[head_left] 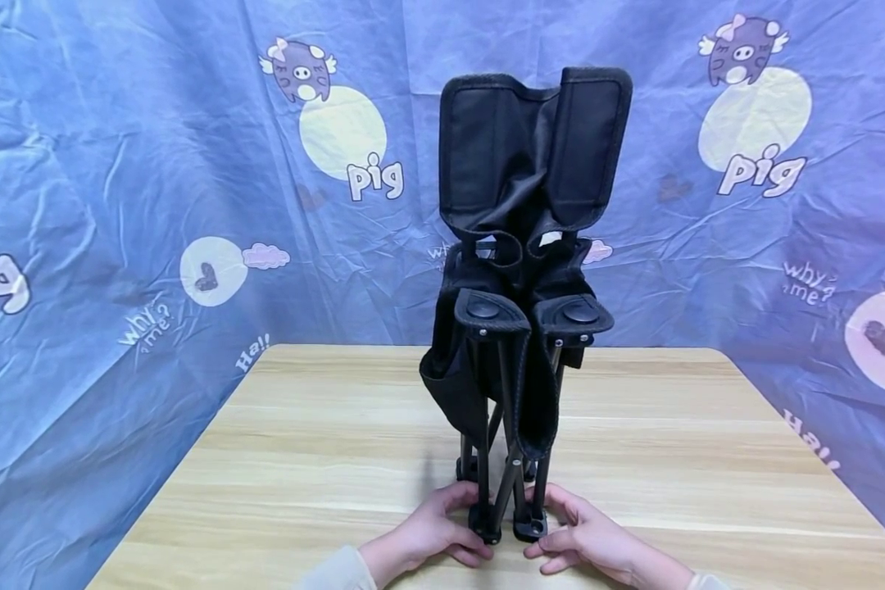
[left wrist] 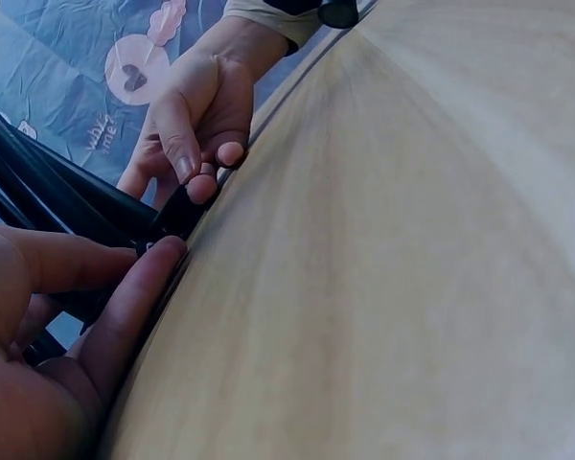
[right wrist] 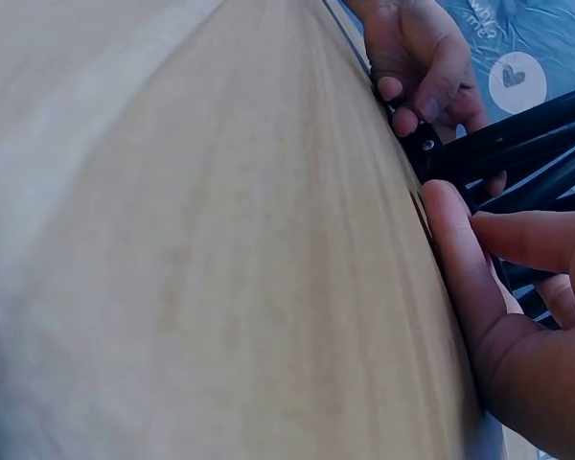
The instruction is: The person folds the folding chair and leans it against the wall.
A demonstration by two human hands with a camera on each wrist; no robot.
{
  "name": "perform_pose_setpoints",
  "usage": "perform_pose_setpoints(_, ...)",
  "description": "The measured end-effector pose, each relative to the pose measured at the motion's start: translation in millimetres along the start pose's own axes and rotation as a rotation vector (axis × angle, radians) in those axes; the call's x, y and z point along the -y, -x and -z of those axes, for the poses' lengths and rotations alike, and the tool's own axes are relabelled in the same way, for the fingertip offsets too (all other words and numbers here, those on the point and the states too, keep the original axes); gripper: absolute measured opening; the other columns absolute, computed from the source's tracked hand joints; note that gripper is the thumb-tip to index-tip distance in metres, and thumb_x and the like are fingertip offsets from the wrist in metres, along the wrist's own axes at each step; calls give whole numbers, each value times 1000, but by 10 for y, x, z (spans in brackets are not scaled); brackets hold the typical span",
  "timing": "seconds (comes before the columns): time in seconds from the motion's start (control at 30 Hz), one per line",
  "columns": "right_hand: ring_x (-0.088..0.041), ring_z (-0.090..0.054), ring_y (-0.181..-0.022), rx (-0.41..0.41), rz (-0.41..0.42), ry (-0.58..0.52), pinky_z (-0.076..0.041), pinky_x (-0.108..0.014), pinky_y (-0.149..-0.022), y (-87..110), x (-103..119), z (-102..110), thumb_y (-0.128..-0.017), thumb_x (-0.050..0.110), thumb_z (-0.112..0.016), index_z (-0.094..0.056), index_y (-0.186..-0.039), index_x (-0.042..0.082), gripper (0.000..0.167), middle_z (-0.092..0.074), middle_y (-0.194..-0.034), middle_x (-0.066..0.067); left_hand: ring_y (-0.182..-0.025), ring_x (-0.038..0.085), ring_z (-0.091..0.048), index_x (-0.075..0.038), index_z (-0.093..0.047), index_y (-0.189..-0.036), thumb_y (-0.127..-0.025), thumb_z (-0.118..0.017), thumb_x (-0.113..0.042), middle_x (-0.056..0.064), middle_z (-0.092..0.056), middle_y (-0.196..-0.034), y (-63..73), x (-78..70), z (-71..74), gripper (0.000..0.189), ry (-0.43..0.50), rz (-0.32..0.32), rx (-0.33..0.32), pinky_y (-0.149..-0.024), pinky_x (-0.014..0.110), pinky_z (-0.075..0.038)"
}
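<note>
A black folding camp chair stands upright and mostly folded on the wooden table in the head view. Its backrest is creased down the middle, and the legs are drawn close together. Low on the table, my left hand grips the front left foot between thumb and fingers. My right hand holds the front right foot from the other side. In the left wrist view the left fingers lie right at the foot, close over the tabletop. Thin dark legs slant away in the right wrist view.
The light wooden table spreads to both sides of the chair. Behind it and along both sides hangs a blue cloth printed with pigs, hearts and lettering.
</note>
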State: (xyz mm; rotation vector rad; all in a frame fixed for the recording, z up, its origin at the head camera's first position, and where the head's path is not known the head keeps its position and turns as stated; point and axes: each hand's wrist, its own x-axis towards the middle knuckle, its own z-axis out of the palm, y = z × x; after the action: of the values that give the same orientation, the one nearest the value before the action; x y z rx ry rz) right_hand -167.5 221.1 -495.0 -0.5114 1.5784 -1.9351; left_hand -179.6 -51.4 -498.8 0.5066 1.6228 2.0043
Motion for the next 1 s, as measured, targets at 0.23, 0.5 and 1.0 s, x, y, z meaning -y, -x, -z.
perform_pose_setpoints(0.23, -38, -67, -100, -24, -7, 8, -62, -40, -77, -4, 6, -5, -89, -6, -62, -49, -136, 7, 51, -30, -151, -28, -79, 41, -71, 7, -52, -130, -77, -62, 21, 13, -56, -118, -5, -8, -14, 56, -13, 1, -19, -63, 36, -63)
perform_pose_setpoints(0.5, -41, -67, -100, -54, -13, 23, -61, -43, -78, -23, 18, 2, -85, -7, -63, -48, -137, 3, 55, -27, -150, -31, -76, 40, -71, 4, -55, -128, -75, -62, 21, 13, -58, -114, -42, -10, -15, 56, -39, 8, -35, -61, 36, -63)
perform_pose_setpoints(1.0, -40, -67, -99, -92, -17, 22, -62, -44, -77, -124, 55, 49, -85, -11, -62, -38, -140, -8, 60, -6, -151, -42, -75, 39, -71, 3, -57, -127, -72, -62, 24, 15, -55, -113, -152, -14, 26, 59, -69, 11, -73, -62, 38, -63)
